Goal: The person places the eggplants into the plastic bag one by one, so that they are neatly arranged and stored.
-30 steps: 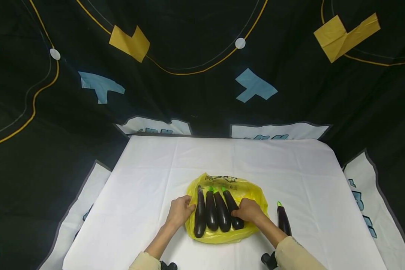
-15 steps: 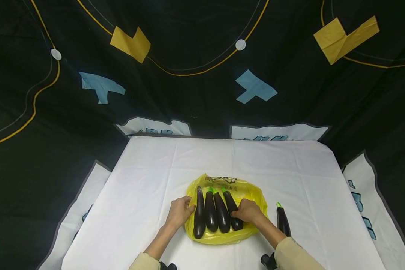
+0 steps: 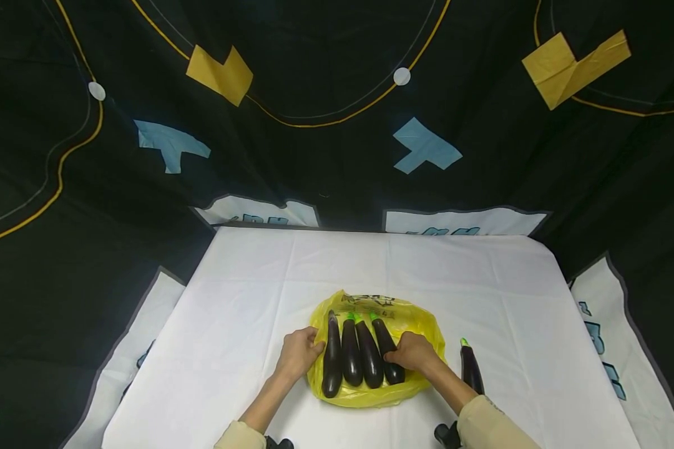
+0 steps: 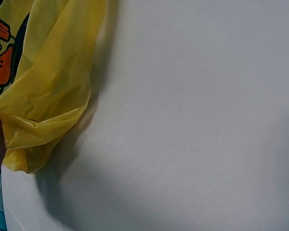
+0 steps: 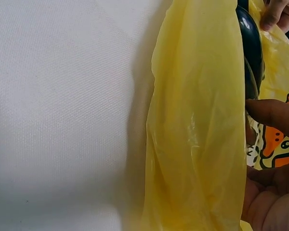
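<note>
Several dark purple eggplants lie side by side in a yellow plastic bag (image 3: 410,312), spread with its mouth upward on the white table. At the bag's left rim my left hand (image 3: 299,352) pinches the plastic; in the left wrist view the yellow bag (image 4: 53,72) bunches up near a fingertip at the left edge. My right hand (image 3: 418,350) reaches inside the right rim and grips the rightmost eggplant (image 3: 383,343). In the right wrist view the thumb of my right hand (image 5: 274,159) lies against that eggplant, whose far side is hidden by the bag wall.
Another eggplant (image 3: 471,368) with a green stem end lies to the right of the bag, by my right forearm. White cloth covers the table (image 3: 337,262). A black patterned curtain (image 3: 326,168) hangs behind it. Black objects (image 3: 448,434) show near the sleeves.
Both hands, the bag and the eggplants keep their places. Only the head view shifts very slightly.
</note>
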Motion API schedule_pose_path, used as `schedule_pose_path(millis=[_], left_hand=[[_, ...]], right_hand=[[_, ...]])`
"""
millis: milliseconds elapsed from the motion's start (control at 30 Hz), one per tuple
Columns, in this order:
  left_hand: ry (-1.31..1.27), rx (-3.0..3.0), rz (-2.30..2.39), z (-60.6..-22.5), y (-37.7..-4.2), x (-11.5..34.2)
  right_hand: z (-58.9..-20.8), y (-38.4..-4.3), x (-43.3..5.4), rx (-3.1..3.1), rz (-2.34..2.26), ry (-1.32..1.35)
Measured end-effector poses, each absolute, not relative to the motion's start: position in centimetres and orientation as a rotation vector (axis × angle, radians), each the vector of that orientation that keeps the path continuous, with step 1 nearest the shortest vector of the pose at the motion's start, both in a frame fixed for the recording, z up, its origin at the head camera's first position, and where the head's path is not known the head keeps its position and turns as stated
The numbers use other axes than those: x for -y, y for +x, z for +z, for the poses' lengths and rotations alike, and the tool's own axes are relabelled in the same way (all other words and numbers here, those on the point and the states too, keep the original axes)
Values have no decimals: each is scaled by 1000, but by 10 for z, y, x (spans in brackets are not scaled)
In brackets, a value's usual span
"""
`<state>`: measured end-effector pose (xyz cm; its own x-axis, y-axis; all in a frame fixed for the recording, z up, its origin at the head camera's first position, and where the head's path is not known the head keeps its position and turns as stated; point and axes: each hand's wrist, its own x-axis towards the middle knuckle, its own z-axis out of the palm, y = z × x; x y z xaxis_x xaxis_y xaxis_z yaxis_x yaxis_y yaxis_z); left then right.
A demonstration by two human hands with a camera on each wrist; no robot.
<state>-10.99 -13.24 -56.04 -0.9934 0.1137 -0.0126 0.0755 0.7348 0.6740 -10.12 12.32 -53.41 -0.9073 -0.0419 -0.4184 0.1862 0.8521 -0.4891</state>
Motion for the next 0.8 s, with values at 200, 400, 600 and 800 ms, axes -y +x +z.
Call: schedule_pose_path(millis=[200,400,600,800], left_hand=[[154,-2875,1115,-561,-109,133],[145,-2867,1103,-559,-109,133],[154,-2856,1097,-559,-110,132],[155,-2852,1107,-559,-110,135]], right_hand=[[-524,-100,-127,-2627,-798,101],[-503,-97,-139,-2686,-898,85],[-476,-87,-163,-2617,-1070,140],[-458,-72,-207,-2551,-1198,287]])
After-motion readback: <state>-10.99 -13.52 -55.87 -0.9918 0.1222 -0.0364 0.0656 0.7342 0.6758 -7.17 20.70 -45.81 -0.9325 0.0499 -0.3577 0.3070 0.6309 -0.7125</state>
